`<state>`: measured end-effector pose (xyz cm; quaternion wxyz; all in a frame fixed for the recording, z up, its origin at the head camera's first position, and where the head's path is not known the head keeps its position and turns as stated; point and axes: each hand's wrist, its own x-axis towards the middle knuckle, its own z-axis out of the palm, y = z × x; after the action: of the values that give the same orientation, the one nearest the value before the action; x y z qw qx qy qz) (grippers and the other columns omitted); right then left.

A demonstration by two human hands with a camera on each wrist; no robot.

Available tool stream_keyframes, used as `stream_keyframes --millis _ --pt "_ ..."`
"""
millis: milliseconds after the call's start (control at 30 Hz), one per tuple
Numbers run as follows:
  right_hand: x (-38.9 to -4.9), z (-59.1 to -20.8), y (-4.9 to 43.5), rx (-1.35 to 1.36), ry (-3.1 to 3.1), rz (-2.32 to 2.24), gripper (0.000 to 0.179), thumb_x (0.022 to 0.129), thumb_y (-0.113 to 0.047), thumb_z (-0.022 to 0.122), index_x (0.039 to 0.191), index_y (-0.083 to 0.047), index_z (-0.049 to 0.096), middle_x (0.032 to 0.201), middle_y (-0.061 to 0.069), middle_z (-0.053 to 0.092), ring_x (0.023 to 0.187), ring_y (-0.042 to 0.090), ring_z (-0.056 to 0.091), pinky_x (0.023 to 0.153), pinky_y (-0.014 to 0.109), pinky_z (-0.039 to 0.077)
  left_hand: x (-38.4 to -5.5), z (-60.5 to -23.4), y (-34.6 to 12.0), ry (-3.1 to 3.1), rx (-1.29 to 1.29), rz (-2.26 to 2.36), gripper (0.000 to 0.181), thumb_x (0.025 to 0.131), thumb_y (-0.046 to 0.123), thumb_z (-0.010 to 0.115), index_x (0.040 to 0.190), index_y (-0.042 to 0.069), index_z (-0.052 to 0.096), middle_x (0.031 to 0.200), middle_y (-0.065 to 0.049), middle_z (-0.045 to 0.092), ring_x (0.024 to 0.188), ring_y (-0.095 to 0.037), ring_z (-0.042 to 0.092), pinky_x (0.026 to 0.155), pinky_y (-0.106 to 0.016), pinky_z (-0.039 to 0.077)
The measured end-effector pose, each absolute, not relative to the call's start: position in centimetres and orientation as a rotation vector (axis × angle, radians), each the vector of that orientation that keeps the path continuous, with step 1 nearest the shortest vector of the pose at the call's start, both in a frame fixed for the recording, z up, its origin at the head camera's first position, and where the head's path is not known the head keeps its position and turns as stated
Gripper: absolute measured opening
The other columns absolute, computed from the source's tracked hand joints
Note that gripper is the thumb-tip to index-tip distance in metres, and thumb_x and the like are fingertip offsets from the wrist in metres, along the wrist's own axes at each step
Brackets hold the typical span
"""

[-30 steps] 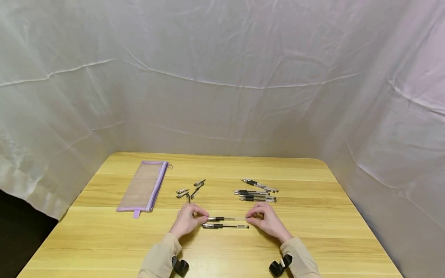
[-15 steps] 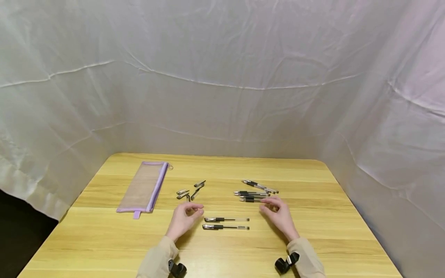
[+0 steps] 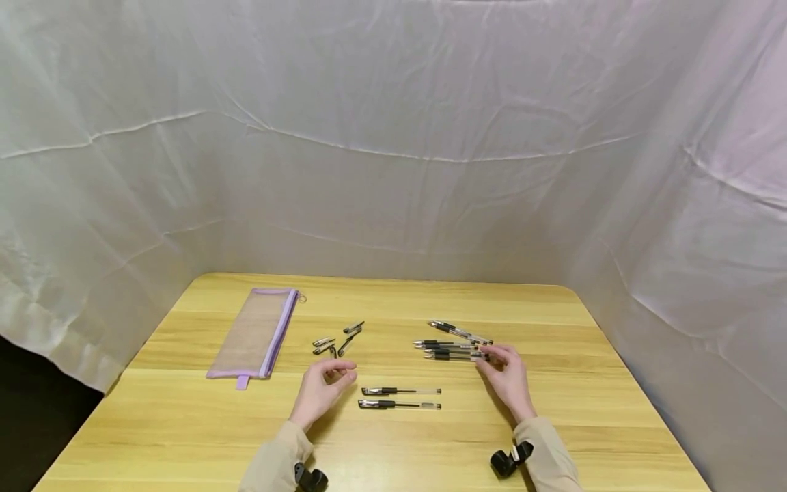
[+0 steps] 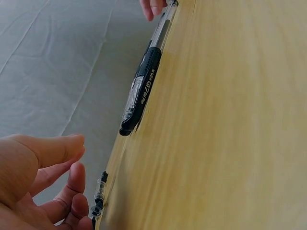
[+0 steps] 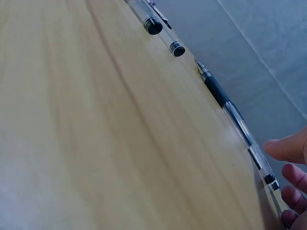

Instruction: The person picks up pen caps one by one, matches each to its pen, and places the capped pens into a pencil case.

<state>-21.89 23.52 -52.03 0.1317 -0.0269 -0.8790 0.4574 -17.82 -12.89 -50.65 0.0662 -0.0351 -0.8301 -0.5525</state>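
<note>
Two capped gel pens (image 3: 386, 404) lie side by side in front of the person, caps to the left. Just left of them my left hand (image 3: 321, 393) hovers with loosely bent fingers and nothing in its grasp. Several loose pen caps (image 3: 322, 342) lie beyond that hand. On the right is a group of uncapped gel pens (image 3: 439, 356), tips pointing left. My right hand (image 3: 507, 379) is at the clear rear ends of the nearest ones. In the right wrist view, its thumb (image 5: 288, 146) and fingers stand apart beside a pen's end (image 5: 271, 179).
A purple-edged mesh zip pouch (image 3: 252, 333) lies flat at the left of the wooden table (image 3: 393, 458). Pale fabric (image 3: 393, 198) hangs around the back and sides. Each sleeve carries a small black wrist camera (image 3: 505, 465).
Both hands have let go of the farther capped pen. My right hand has moved right and away to the uncapped pens; my left hand has drawn slightly left.
</note>
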Motion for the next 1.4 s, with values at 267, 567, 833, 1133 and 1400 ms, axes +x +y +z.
stream_keyframes --millis 267,567,833,1133,1400 --pt "-22.1 -52.3 23.7 -0.075 -2.571 1.264 0.028 0.085 -0.006 0.077 0.113 0.0 0.074 0.118 0.017 0.064 0.098 0.022 0.057 0.084 0.022 0.046 -17.9 -50.7 -13.0 -2.517 -0.081 -1.69 0.015 0.085 0.007 0.077 0.1 0.005 0.077 0.086 -0.003 0.068 0.077 -0.005 0.052 0.077 -0.021 0.044" --pt "-22.1 -52.3 23.7 -0.025 -2.594 1.21 0.023 0.085 -0.005 0.077 0.108 -0.001 0.076 0.114 0.018 0.066 0.093 0.022 0.058 0.08 0.025 0.045 -17.7 -50.6 -13.0 -2.51 -0.089 -1.705 0.015 0.085 0.007 0.077 0.1 0.004 0.077 0.086 -0.005 0.068 0.076 -0.006 0.052 0.074 -0.02 0.044" --pt "-21.8 -52.3 23.6 0.015 -2.592 1.172 0.02 0.085 -0.004 0.076 0.105 0.0 0.076 0.108 0.018 0.066 0.088 0.021 0.057 0.076 0.024 0.045 -17.5 -50.4 -13.0 -2.504 -0.085 -1.716 0.015 0.085 0.007 0.078 0.099 0.005 0.077 0.086 -0.005 0.068 0.076 -0.006 0.052 0.074 -0.02 0.044" --pt "-21.9 -52.2 24.3 0.054 -2.628 1.153 0.014 0.084 -0.001 0.077 0.098 -0.002 0.078 0.104 0.017 0.067 0.081 0.016 0.054 0.071 0.023 0.045 -17.6 -50.4 -13.0 -2.498 -0.089 -1.735 0.015 0.084 0.006 0.078 0.099 0.005 0.077 0.087 -0.006 0.068 0.076 -0.007 0.052 0.075 -0.021 0.044" --pt "-22.0 -52.1 24.9 0.11 -2.713 1.125 0.007 0.087 -0.002 0.075 0.091 -0.007 0.078 0.103 0.013 0.067 0.083 0.015 0.055 0.071 0.024 0.044 -17.6 -50.4 -13.0 -2.498 -0.087 -1.738 0.015 0.084 0.006 0.078 0.099 0.004 0.077 0.087 -0.006 0.069 0.077 -0.007 0.052 0.076 -0.021 0.044"
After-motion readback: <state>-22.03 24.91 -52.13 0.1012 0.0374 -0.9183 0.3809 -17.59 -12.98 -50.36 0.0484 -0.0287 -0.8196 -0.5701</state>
